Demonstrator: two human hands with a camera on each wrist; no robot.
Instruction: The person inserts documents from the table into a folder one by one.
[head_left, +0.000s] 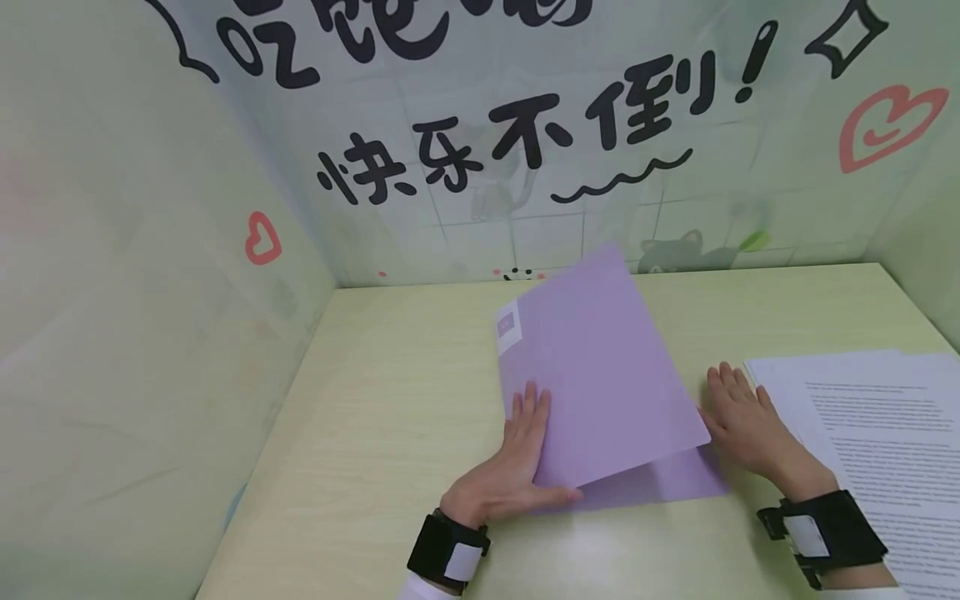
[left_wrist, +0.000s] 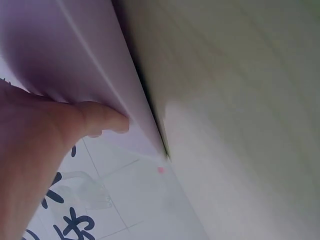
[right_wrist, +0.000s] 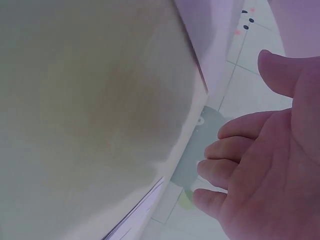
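Observation:
A pale purple folder (head_left: 600, 375) lies on the table with its cover partly raised, the lower leaf showing beneath the front edge. My left hand (head_left: 517, 458) rests on the folder's left side, fingers stretched out over the cover and thumb along the lower edge. In the left wrist view, the left fingers (left_wrist: 107, 117) lie against the folder's spine (left_wrist: 107, 75). Beside the folder's right corner is my right hand (head_left: 750, 425), palm down with extended fingers. The right wrist view shows the right palm (right_wrist: 280, 165) holding nothing.
A stack of printed paper sheets (head_left: 885, 433) lies on the right of the light wooden table (head_left: 375, 400), near the right forearm. A curtain (head_left: 480, 208) with black characters hangs behind the back edge. A white label (head_left: 508, 327) marks the folder's upper left.

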